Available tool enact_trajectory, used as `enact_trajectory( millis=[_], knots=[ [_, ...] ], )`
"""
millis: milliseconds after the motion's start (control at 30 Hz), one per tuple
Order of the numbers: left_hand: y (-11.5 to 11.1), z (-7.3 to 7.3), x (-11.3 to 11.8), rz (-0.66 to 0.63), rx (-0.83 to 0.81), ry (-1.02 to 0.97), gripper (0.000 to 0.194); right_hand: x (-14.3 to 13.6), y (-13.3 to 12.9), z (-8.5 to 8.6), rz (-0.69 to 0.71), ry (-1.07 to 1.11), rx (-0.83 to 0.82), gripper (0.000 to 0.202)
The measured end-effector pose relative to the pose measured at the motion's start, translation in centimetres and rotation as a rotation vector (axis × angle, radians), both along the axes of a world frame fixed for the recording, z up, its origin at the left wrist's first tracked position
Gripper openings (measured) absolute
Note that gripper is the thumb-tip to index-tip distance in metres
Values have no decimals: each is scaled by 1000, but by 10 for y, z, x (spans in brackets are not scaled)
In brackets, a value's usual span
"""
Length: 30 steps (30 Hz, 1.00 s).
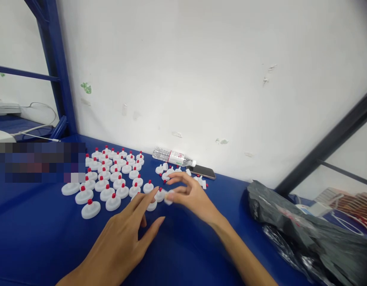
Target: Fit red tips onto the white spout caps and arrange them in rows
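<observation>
Several white round caps with red tips (pixel 91 209) stand in loose rows on the blue table (pixel 46 234), left of centre. My left hand (pixel 124 234) is over the near right edge of these rows, thumb and fingers apart, with nothing seen in it. My right hand (pixel 191 196) pinches a small white piece (pixel 168 197) between thumb and fingertip, close beside an upright cap (pixel 159 194). Beyond my right hand, more white pieces and small red tips (pixel 200 181) lie scattered. The fingers of my left hand partly hide some caps.
A clear plastic bottle (pixel 174 157) lies by the wall, with a dark phone (pixel 203 172) next to it. Grey-black plastic bags (pixel 305 230) are heaped at the right. Blue frame posts (pixel 56 59) rise at the left, and a dark post (pixel 323 139) leans at the right.
</observation>
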<state>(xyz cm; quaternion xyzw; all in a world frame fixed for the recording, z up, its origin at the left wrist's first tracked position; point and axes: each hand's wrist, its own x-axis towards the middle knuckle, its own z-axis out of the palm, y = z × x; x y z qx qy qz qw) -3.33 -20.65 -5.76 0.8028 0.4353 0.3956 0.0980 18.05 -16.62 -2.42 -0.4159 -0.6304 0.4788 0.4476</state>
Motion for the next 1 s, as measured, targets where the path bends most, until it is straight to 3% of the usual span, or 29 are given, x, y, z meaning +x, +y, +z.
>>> enact_trajectory(
  millis=[100,200,300,400,467,633,1000],
  knots=[
    [0,3,0,-78,52,-67,29,-10,-9,3,238,118,-129,62],
    [0,4,-1,-122,132,-136,20,-12,-11,5,273,79,-114,53],
    [0,1,-2,-124,118,-122,20,-5,-5,5,47,-213,104,25],
    [1,-5,-1,-140,12,9,21,5,2,-2,-286,-693,404,26],
    [1,-8,0,-149,-49,108,27,9,5,-7,-374,-928,462,29],
    [3,-15,2,-130,-93,216,42,11,9,-15,-411,-1143,424,36],
    [2,-18,1,-58,-94,244,53,7,9,-17,-329,-1147,472,30]
  ],
)
